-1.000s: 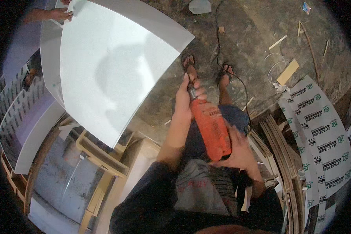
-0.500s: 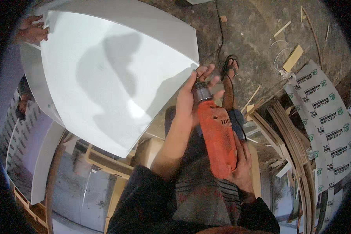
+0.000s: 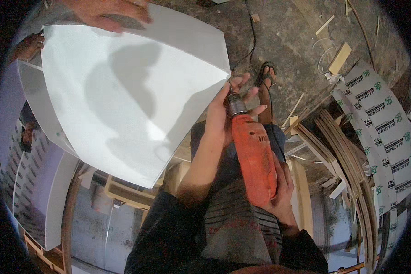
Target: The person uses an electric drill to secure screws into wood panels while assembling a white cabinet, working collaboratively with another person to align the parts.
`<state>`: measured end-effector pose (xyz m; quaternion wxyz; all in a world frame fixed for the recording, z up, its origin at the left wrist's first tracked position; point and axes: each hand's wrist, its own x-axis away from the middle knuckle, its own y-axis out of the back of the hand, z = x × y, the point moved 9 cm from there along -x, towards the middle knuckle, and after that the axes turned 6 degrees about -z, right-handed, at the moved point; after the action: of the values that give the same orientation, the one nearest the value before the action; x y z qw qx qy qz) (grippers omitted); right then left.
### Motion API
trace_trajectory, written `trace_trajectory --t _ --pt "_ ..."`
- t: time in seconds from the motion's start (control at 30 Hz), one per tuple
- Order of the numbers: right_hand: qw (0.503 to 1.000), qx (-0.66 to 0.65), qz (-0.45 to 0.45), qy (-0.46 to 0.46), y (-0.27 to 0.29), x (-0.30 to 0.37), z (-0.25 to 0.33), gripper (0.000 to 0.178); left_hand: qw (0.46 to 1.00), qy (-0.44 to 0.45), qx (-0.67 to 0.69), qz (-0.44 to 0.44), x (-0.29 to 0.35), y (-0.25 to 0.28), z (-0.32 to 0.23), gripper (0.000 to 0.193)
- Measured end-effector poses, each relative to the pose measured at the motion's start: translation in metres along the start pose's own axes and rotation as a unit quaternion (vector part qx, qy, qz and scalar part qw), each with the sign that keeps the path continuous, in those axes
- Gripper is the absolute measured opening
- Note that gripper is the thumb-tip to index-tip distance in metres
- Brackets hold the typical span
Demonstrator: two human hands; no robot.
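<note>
An orange power drill point(image 3: 255, 160) with a metal chuck lies in front of my body, its front end toward the near right corner of a white panel point(image 3: 114, 96). My right hand point(image 3: 282, 194) grips the drill's rear end. Around the chuck is my left hand point(image 3: 220, 114), its thumb on the panel side and its fingertips showing spread on the far side. The bit is mostly hidden by the left fingers, so whether it touches the panel's edge cannot be made out. The panel forms part of a white box-like piece with a far side wall point(image 3: 192, 36).
Another person's hand point(image 3: 114, 13) reaches over the far edge, and a second hand point(image 3: 29, 48) touches the left corner. Stacked boards point(image 3: 347, 160) and printed sheeting point(image 3: 379, 132) stand at right. A black cord point(image 3: 252, 36) crosses the floor, where wood scraps point(image 3: 340, 59) lie.
Another person's hand has come in over the panel's far edge, and the hand at the left corner sits slightly lower. My hands and the drill keep nearly the same place.
</note>
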<state>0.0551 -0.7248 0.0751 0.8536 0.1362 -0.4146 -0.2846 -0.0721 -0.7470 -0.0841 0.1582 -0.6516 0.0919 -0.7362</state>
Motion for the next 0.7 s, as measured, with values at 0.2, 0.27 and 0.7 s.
trace_trajectory --t 0.2,0.27,0.7 --pt "1.0 0.01 0.004 0.006 0.0018 -0.0016 -0.0013 0.1 1.0 0.002 -0.002 -0.006 -0.0008 -0.0028 -0.0022 0.021" --pt "1.0 0.004 -0.002 0.012 0.0025 -0.0028 -0.0014 0.1 1.0 0.002 -0.002 -0.006 -0.0015 -0.0027 -0.0035 0.021" --pt "1.0 -0.005 0.006 -0.004 0.0052 -0.0057 -0.0015 0.096 1.0 -0.022 -0.022 0.007 -0.0033 -0.0033 -0.0061 0.023"
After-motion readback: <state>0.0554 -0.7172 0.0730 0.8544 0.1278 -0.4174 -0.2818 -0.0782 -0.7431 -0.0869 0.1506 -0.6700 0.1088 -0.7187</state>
